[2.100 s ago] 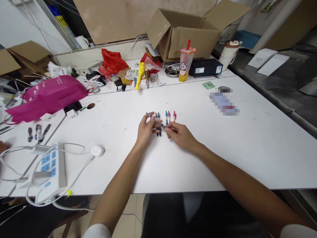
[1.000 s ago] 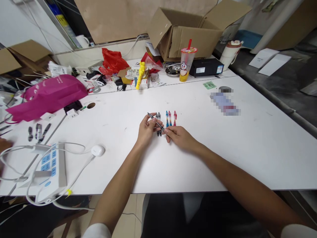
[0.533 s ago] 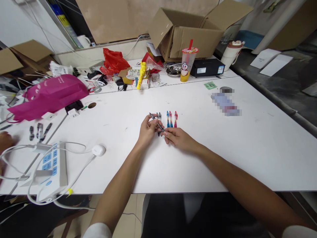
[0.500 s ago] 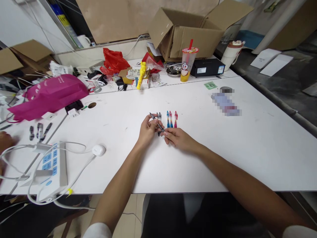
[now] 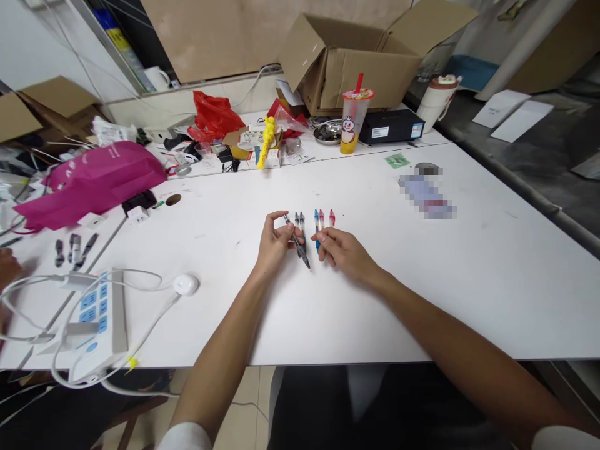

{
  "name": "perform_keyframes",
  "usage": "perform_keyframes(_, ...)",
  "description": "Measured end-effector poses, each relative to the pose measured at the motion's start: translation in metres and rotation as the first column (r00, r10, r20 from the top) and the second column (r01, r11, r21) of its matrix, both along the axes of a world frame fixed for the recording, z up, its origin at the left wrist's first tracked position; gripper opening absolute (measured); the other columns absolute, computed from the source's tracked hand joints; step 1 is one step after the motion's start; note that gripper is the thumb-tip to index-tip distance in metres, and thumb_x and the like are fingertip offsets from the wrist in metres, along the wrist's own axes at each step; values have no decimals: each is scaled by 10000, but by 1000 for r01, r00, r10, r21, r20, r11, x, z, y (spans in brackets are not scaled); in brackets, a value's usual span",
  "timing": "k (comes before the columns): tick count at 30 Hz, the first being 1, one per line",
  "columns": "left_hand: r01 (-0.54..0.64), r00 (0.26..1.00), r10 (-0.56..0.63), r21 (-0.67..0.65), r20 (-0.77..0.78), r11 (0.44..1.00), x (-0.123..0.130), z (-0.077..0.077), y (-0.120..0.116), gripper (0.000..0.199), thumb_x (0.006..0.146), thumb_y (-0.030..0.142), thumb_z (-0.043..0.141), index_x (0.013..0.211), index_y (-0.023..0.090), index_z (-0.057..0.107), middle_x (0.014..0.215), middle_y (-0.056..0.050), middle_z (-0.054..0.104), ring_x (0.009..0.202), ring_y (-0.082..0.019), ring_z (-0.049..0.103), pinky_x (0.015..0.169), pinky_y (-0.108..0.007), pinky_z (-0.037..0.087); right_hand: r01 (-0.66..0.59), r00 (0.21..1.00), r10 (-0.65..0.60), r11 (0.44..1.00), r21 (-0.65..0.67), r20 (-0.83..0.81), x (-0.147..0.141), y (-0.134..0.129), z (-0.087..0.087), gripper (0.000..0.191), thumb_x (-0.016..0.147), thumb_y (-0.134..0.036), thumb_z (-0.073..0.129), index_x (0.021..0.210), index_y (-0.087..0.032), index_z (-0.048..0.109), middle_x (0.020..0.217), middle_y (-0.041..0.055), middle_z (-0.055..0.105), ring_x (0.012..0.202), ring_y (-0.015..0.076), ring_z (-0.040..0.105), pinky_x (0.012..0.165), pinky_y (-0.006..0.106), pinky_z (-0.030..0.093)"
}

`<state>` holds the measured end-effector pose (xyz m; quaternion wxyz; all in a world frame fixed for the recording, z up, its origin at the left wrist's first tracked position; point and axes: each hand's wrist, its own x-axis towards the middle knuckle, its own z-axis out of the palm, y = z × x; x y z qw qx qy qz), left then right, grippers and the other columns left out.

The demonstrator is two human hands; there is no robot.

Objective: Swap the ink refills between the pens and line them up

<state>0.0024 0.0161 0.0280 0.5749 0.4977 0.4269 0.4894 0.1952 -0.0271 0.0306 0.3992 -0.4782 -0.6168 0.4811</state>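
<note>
My left hand (image 5: pixel 277 240) is closed on a dark pen (image 5: pixel 298 244), which slants down to the right with its point free. Just behind it, two grey-black pens (image 5: pixel 300 220) lie side by side on the white table, partly covered by my left fingers. My right hand (image 5: pixel 344 251) is a little to the right, thumb and index finger pinched together; whether anything small is between them is hidden. Beneath and behind its fingers lie a blue pen (image 5: pixel 317 220), a pink pen (image 5: pixel 321 216) and a red-pink pen (image 5: pixel 332 217), their lower parts partly covered.
A power strip (image 5: pixel 110 325) with white cables and a round white charger (image 5: pixel 186 284) sits at left, near a magenta bag (image 5: pixel 107 167). A drink cup (image 5: pixel 352 122), an open cardboard box (image 5: pixel 365 75) and clutter line the back. Another person's hand (image 5: pixel 8 267) shows at the left edge.
My right hand has let go of the dark pen's lower end and moved slightly right. The pen has tipped steeper in my left hand, and its point now shows.
</note>
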Motion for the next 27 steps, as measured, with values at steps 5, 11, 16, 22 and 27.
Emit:
perform_keyframes(5, 17, 1000, -17, -20, 6, 1000, -2, 2, 0, 517, 862, 463, 761, 1252, 253, 494, 853, -5, 725, 682, -149, 685, 649, -293, 549, -30, 998, 25, 994, 107, 52, 6, 1, -3, 317, 1025, -478, 514, 1145, -227, 665, 826, 13, 682, 611, 145, 508, 613, 310, 425)
perform_keyframes(11, 13, 1000, -13, -32, -5, 999, -3, 4, 0, 605, 845, 479, 798, 1318, 244, 502, 926, -47, 766, 715, -154, 703, 644, -277, 554, -354, 904, 224, 869, 346, 363, 5, -6, -5, 436, 933, -403, 694, 1357, -304, 660, 1059, 34, 744, 751, 170, 619, 732, 346, 499)
perform_keyframes(16, 15, 999, -19, -97, -34, 995, 0, 4, -2, 730, 892, 466, 770, 1488, 202, 443, 1134, -158, 772, 862, -199, 739, 671, -289, 581, -327, 899, 119, 823, 465, 422, 2, -5, -10, 343, 1011, -410, 598, 1309, -295, 724, 1137, 68, 772, 962, 235, 690, 856, 416, 531)
perform_keyframes(22, -88, 973, 89, 13, -215, 996, 0, 3, 0, 433, 929, 449, 697, 1266, 180, 656, 1317, -163, 702, 1043, -251, 723, 649, -278, 576, -183, 902, -59, 846, 501, 429, 2, 4, -15, 361, 1037, -445, 549, 1270, -268, 761, 1001, 82, 790, 946, 272, 662, 892, 466, 522)
perform_keyframes(27, -80, 924, 117, 116, -364, 990, -3, -2, 2, 235, 928, 329, 660, 1108, 200, 741, 1145, -126, 749, 1009, -248, 690, 711, -305, 560, -217, 851, -92, 835, 506, 518, 3, 9, -22, 359, 1055, -414, 528, 1287, -262, 755, 997, 96, 768, 945, 284, 624, 906, 476, 487)
